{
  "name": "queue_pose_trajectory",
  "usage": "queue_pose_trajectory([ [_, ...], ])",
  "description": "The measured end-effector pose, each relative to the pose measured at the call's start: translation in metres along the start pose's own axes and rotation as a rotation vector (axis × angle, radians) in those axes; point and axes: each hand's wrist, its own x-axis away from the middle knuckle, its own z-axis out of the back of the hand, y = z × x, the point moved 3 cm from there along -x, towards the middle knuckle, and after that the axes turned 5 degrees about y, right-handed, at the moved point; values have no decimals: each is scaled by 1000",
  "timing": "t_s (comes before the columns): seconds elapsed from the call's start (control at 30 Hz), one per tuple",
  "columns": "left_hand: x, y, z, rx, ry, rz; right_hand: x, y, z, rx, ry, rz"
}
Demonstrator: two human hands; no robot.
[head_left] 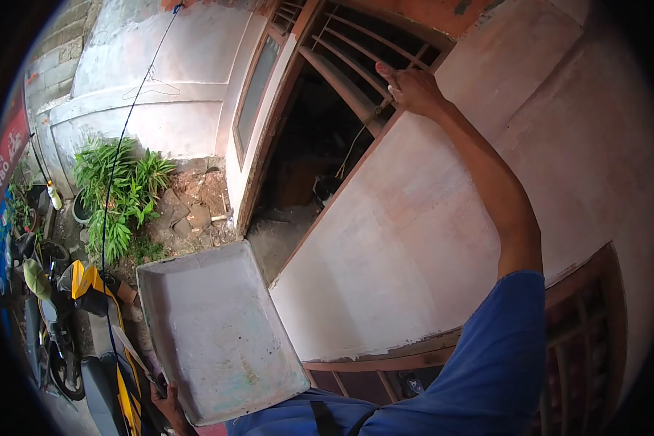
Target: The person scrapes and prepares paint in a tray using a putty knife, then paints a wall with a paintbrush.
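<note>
My left hand (168,407) is closed at the lower left, beside the tray's edge. It grips the dark handle of a long flat-bladed tool (132,349) whose pale blade points up and away; its exact kind is unclear. A shallow rectangular tray (225,327), grey and paint-stained, lies tilted between this hand and my blue shirt. Its underside support is hidden. My right hand (416,92) is raised high at the wooden frame with bars (349,87), its fingers stretched out with pale smears on them. Nothing shows in it, and I cannot tell whether the fingertips touch the wood.
A patchy whitewashed wall (392,240) fills the right side. Beyond it is a dark doorway (298,160). Green plants (116,189) and broken stones stand at the left. Motorcycles (58,320) are parked lower left. A dark cord (127,123) hangs across the view.
</note>
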Motion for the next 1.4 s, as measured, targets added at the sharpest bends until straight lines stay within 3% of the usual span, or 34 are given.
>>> queue_pose_trajectory([
  [0.03, -1, 0, 1, -7, -29, 2, -6, 8, 19, -30, -40, -97],
  [0.1, 1, 8, -2, -3, -2, -17, -28, 64, 70, 36, 137, -223],
  [0.13, 2, 11, -5, 2, 10, -22, -39, 98, 101, 222, 150, -188],
  [0.17, 3, 12, -6, 13, 11, -19, -49, 137, 124, 315, 302, -166],
  [0.2, 3, 13, -6, 25, 13, -16, -54, 120, 170, 406, 319, -268],
  [0.23, 4, 13, -7, 38, 15, -12, -54, 135, 187, 545, 564, 60],
  [0.27, 4, 15, -8, 26, 20, -18, -60, 144, 196, 736, 522, 84],
  [0.37, 6, 18, -7, -15, 20, 3, -63, 190, 146, 568, 232, -119],
  [0.4, 5, 15, -6, 1, 15, 2, -40, 140, 132, 452, 376, 190],
  [0.5, 2, 4, -3, 31, 4, -14, -11, 60, 66, 346, 67, 150],
  [0.57, 0, 1, -2, 12, -6, -33, -3, 25, 70, 104, -138, -43],
  [0.63, -3, -7, 5, -27, 2, -26, -13, 62, 77, 126, -127, -145],
  [0.67, -3, -10, 5, -45, 5, -19, -18, 92, 90, 121, 59, -122],
  [0.7, -2, -9, 4, -54, 23, -14, -27, 111, 123, 206, -9, -199],
  [0.77, -1, -6, 4, -78, 47, -2, -33, 145, 181, 323, 187, -292],
  [0.83, -1, -7, 3, -38, 30, 22, -41, 138, 220, 528, 409, -214],
  [0.97, 1, 2, -2, 41, 1, 2, -25, 140, 174, 642, 463, 117],
  [1.03, 0, 1, -2, 39, -15, 17, 3, 95, 121, 543, 295, 127],
  [1.07, 0, 1, -2, 36, -25, 26, 18, 57, 104, 446, 82, 68],
  [1.17, -1, -2, -1, 13, -2, 13, 64, -4, 50, 37, -3, 154],
  [1.27, -2, -4, 0, 6, -8, 3, 60, 3, 79, -53, -170, -180],
  [1.3, -1, 2, -1, -13, -16, 9, 56, 26, 98, -24, -59, -176],
  [1.33, 1, 11, -4, -33, -26, 18, 46, 56, 120, 66, -97, -272],
  [1.37, 3, 17, -5, -52, -36, 27, 39, 95, 144, 44, 76, -255],
  [1.4, 2, 15, -3, -46, -48, 23, 28, 127, 174, 274, 104, -320],
])
